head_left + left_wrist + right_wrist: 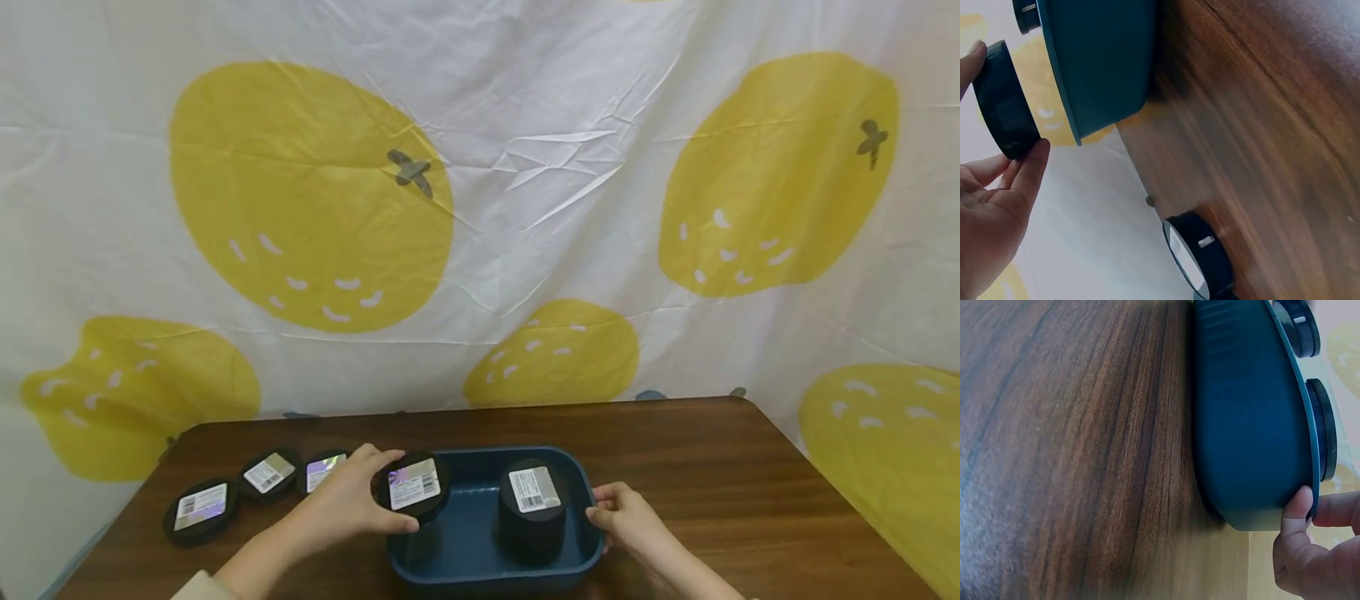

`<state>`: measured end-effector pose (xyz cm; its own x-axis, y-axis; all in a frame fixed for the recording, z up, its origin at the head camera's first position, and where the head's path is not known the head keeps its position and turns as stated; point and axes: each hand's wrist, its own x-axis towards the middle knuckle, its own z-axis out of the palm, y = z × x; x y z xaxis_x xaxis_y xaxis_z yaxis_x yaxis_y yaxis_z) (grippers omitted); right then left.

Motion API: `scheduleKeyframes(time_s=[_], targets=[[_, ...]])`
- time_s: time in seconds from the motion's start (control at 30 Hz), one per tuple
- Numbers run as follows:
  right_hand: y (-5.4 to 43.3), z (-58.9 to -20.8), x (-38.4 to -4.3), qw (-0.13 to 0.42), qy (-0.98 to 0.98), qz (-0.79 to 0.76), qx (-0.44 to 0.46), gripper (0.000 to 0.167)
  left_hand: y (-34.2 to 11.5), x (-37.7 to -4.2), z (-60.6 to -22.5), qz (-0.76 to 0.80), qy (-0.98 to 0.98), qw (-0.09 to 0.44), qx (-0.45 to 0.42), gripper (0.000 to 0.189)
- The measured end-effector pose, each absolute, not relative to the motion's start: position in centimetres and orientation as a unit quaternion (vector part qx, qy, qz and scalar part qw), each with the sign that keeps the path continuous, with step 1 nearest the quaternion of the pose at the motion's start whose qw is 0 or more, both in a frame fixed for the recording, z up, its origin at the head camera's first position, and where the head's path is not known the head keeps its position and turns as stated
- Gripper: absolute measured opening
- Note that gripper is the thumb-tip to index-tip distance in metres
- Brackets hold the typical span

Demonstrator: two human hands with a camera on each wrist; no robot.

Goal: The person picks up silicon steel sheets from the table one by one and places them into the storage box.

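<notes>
A round black container with a label (415,485) is pinched between the thumb and fingers of my left hand (341,498), over the left end of a blue tray (480,575). The left wrist view shows that same container (1005,100) held above the level of the tray's rim. With thumb and fingers my right hand (630,518) pinches the tray's right rim, as the right wrist view also shows. Inside the tray's right half stands a black stack (532,521), topped by a labelled round container. The number of pieces in the stack is hard to tell.
On the brown wooden table (720,467), left of the tray, lie three more black round containers: one farthest left (200,511), another behind it (270,473), and a third (324,468) partly hidden by my left hand. A white cloth with yellow fruit shapes (525,208) hangs behind.
</notes>
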<state>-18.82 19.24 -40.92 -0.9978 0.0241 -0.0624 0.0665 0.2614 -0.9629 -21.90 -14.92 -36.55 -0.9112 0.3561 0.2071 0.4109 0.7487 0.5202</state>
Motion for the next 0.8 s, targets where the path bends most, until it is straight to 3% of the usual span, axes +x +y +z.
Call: scheduleKeyframes(time_s=[0.8], targets=[[19.2, -41.0, -18.9, 0.003, 0.797, -0.602, 0.036, 0.03, -11.6, -23.5, -37.7, -0.257, -0.923, -0.009, -0.286, 0.09]])
